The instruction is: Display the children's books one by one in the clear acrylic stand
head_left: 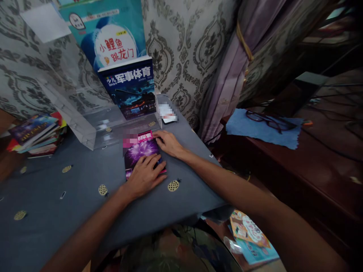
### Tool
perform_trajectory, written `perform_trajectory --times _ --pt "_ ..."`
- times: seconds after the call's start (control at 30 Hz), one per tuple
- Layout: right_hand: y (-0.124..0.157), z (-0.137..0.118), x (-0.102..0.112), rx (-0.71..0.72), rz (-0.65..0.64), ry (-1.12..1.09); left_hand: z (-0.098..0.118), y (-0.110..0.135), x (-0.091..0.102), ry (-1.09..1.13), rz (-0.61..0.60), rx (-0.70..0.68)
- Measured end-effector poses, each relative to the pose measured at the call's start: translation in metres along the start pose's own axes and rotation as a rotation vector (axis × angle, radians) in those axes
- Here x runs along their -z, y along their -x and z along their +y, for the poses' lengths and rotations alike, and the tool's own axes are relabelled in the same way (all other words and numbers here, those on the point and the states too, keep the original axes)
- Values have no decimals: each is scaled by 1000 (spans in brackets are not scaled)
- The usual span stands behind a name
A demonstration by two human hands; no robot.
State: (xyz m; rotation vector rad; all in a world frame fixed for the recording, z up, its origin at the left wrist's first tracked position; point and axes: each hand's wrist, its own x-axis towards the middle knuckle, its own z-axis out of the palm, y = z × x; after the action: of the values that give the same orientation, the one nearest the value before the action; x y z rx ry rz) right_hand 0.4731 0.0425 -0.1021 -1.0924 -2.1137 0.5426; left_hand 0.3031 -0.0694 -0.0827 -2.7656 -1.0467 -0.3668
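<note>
A purple and pink book (139, 149) lies flat on the grey-blue tablecloth (70, 189). My left hand (145, 175) rests flat on the book's lower half, fingers stretched out. My right hand (169, 143) lies at the book's upper right corner, fingers curled on its edge. Just behind it stands a clear acrylic book stand (85, 124) holding a dark blue book (131, 87) and, behind that, a light blue book (107, 32).
A stack of books (36, 134) sits at the table's left. A phone (167, 113) lies by the stand. To the right, glasses (268, 120) rest on a blue cloth (263, 130) on a dark wooden desk. Books (251, 236) lie on the floor below.
</note>
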Motion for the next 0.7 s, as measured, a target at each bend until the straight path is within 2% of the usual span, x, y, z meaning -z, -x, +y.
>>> perform_trajectory --times 0.23,0.37,0.47,0.6,0.7 --pt "1 -2 0 -16 25 60 -1 -1 18 151 18 -79" --pt "2 -6 2 -23 -22 26 -1 -2 22 193 -9 -101" --pt "3 -9 3 -3 -58 26 -3 -2 20 185 30 -8" --pt "3 -12 3 29 -76 60 -14 1 9 -55 123 237" --pt "3 -15 5 36 -100 101 -24 5 -1 -126 98 381"
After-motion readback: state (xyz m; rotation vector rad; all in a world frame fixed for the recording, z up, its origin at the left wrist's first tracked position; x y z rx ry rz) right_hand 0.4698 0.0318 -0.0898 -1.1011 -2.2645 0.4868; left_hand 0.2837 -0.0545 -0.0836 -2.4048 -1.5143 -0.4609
